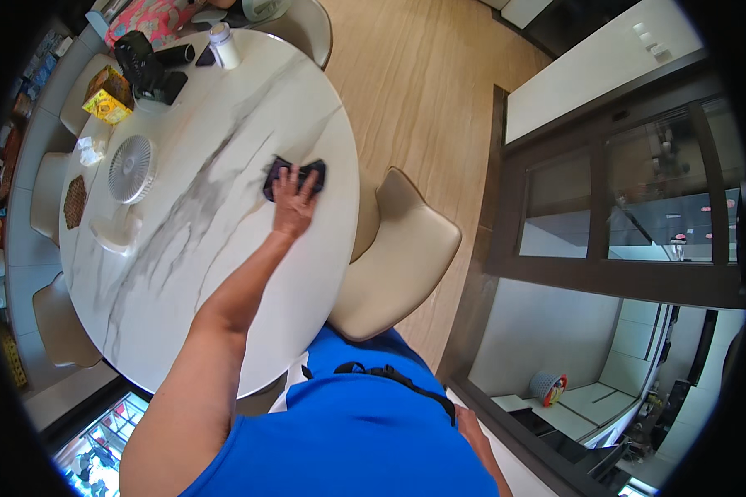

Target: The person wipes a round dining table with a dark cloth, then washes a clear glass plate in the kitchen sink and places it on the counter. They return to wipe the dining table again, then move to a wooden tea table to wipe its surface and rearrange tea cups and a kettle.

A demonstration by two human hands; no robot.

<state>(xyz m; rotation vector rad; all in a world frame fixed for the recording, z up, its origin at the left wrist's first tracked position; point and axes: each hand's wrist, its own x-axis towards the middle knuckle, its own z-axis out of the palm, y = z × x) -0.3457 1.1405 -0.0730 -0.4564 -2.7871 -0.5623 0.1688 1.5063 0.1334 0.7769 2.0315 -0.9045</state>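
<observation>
My left hand [295, 202] lies with fingers spread on top of a dark cloth [314, 175], pressing it against the tabletop. Beneath is a round, white, marble-look table [273, 298] with grey veins. The arm reaches across the near part of the table, and the hand is slightly blurred. My right hand [466, 422] hangs low beside my right hip, mostly hidden by my blue top, so its fingers do not show. A white desk fan [130, 169] stands on the table to the left of the cloth.
Across the table are a yellow box [109, 96], a black device [142, 68], a white bottle [224, 46] and a woven brown mat [75, 202]. A beige chair [398, 261] is tucked at the right edge. A person in a patterned garment [146, 22] is at the far side.
</observation>
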